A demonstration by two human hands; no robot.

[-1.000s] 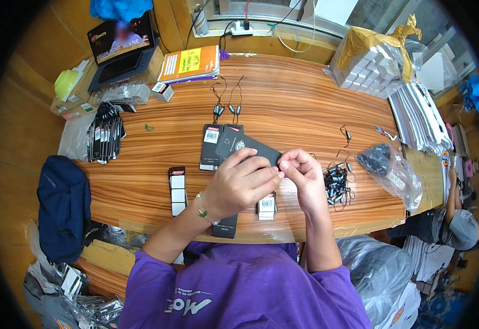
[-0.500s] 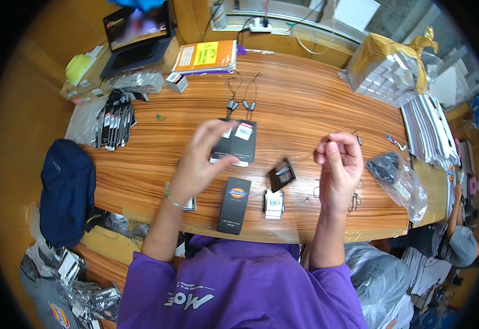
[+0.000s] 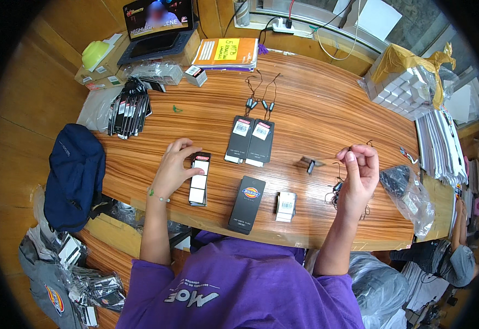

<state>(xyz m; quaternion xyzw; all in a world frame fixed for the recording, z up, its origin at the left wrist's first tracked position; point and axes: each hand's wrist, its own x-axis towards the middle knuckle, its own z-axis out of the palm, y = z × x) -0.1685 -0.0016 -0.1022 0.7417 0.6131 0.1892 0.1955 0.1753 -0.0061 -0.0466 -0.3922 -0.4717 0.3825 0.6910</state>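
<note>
I record the following changes. One second ago both hands met over a dark grey card; I now find them well apart, with no such card between them. The left hand (image 3: 174, 165) has moved to the stack of black-and-white labels (image 3: 198, 183); its thumb and forefinger stand apart around the stack's upper end, and I cannot confirm a grip. The right hand (image 3: 361, 171) is raised near the right of the table (image 3: 327, 109), thumb and fingertips pinched together at a dark bit (image 3: 351, 148) that I cannot identify.

Left of that hand, a small dark item (image 3: 311, 164) is blurred; half a second ago it showed a broader face. I cannot determine whether a cord joins it to the fingers. The paired hang tags (image 3: 250, 141) lie side by side beyond the grey card stack (image 3: 246, 205), whose front is now uncovered; one second ago a forearm hid most of it. The barcode labels (image 3: 286, 206) lie just right of that stack. The right hand and wrist partly hide the tangle of cords (image 3: 337, 187).

Containers: the clear bag (image 3: 419, 211) at right holds something dark; the taped plastic wrap (image 3: 442, 60) encloses rows of small white boxes (image 3: 406, 90); the lower-left plastic bag (image 3: 94, 282) contains jumbled tags, indistinct individually.
</note>
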